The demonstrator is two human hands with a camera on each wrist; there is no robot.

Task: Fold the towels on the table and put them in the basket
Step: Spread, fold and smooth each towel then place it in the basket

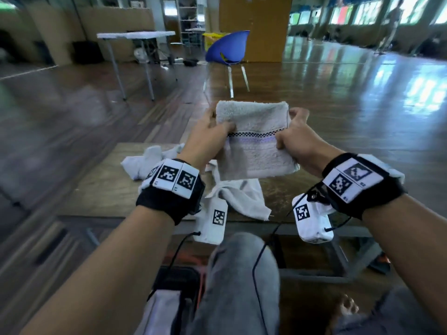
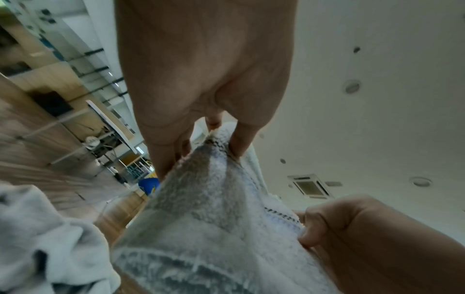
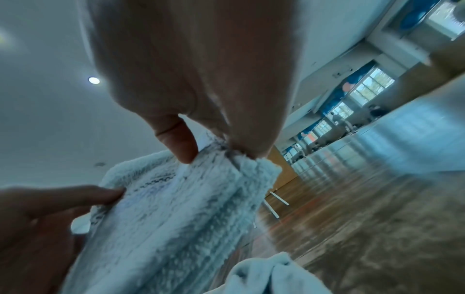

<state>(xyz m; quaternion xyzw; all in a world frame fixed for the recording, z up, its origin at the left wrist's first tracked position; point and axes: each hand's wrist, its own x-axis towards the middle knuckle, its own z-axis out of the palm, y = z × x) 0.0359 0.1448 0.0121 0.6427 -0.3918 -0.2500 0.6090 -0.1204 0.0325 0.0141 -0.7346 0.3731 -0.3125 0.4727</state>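
On the far-left part of the wooden table (image 1: 101, 189) lies a crumpled white towel (image 1: 142, 163). The left hand (image 1: 205, 139) pinches the left edge of a folded grey towel (image 1: 254, 141), thumb on the front side and fingers behind. This folded towel is held in the air above the table's middle, with a checked band across it. Under it, at the near edge, another loose towel (image 1: 244, 197) lies. The right hand (image 1: 295, 136) grips the right edge, fingers curled around it.
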